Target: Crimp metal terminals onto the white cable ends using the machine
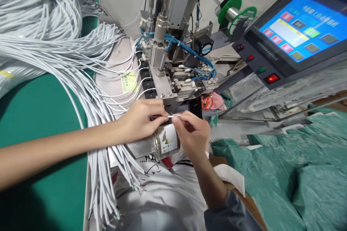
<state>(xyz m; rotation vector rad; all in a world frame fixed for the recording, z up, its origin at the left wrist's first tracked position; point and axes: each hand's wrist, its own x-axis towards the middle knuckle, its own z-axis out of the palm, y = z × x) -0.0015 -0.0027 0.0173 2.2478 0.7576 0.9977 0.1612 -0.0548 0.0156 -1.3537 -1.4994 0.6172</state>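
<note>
Left hand: fingertips pinched on the near end of a thin white wire, just below the front edge of the machine head.
Right hand: thumb and forefinger pinched on the same wire, from the other side; the two hands almost touch.
Wire position: held level between both hands, just in front of the metal fixture block, above a small labelled cylinder that lies under the hands.
Wire tip: too small to tell whether bare or fitted with a terminal.
Supply: large bundle of white cables fanned over the green worktop, some ends running to the machine's left side.
Surroundings: touch panel lit blue to the right, with a red indicator below it; green reel behind; orange-handled scissors just right of the fixture.
Technique note (judgement): keep the pinch close to the tip so the end does not droop; hold the wire straight and in line with the fixture slot; let one hand steady while the other guides.
Caution (judgement): fingers sit near moving tooling; keep them clear of the press.
</note>
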